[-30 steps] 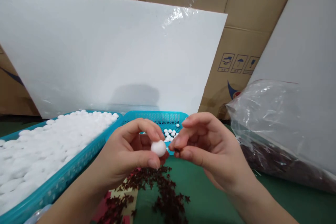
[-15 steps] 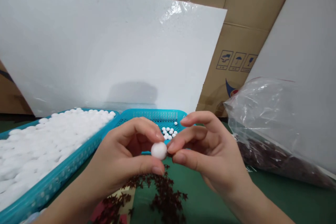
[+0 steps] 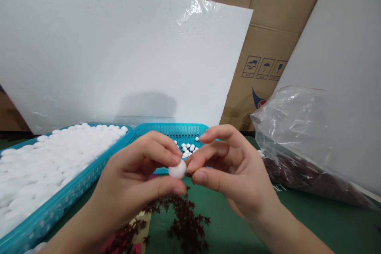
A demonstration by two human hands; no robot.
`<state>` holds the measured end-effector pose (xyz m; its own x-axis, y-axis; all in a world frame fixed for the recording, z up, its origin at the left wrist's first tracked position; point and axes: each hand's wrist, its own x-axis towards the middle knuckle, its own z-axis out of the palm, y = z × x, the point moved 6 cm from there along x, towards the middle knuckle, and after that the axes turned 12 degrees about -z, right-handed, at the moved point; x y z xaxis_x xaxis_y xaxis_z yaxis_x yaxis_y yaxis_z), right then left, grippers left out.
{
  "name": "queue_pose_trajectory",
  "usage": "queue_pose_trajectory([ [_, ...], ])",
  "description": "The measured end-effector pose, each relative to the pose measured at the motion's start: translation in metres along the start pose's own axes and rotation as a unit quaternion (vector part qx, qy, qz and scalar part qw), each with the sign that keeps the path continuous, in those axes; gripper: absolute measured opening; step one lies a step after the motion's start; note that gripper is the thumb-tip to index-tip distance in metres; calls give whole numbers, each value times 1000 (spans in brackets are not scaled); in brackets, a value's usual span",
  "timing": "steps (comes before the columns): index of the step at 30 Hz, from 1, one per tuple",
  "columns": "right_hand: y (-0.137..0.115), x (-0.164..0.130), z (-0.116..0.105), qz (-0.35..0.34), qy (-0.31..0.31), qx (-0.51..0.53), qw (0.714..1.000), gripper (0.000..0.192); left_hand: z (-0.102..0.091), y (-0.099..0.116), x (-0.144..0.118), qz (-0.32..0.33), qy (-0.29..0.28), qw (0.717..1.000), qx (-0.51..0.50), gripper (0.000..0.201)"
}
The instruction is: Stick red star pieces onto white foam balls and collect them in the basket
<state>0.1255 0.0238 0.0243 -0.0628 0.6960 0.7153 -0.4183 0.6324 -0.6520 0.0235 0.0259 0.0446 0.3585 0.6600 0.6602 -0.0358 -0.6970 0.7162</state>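
Between the thumb and fingers of my left hand point(image 3: 133, 174) is a small white ball point(image 3: 177, 170). My right hand point(image 3: 235, 170) is pinched at the ball's right side, its fingertips close against it. Something small and dark shows at those fingertips, too little of it visible to name. Below both hands, dark red star-shaped pieces point(image 3: 187, 224) lie scattered on the green table surface point(image 3: 229, 230). Behind the hands, a blue basket point(image 3: 175, 129) contains several white balls and is partly covered by my fingers.
A larger blue basket point(image 3: 73, 182) full of white balls point(image 3: 56, 166) stands at the left. On the right lies a clear plastic bag point(image 3: 293, 127) with dark red pieces in it. A white board point(image 3: 125, 47) leans against cardboard boxes point(image 3: 274, 12) at the back.
The right fingertips have tilted slightly at the ball, and a dark bit now shows there. The left hand keeps its hold; the whole view has shifted a little.
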Motion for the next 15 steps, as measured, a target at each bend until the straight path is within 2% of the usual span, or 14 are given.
queue_pose_trajectory([
  [8, 1, -3, 1, 10, 6, 28, 1000, 28, -1, 1, -6, 34, 6, 998, 43, 16],
  [15, 6, -1, 3, 13, 16, 46, 999, 26, -1, 5, -10, 75, 43, 991, 98, 18],
])
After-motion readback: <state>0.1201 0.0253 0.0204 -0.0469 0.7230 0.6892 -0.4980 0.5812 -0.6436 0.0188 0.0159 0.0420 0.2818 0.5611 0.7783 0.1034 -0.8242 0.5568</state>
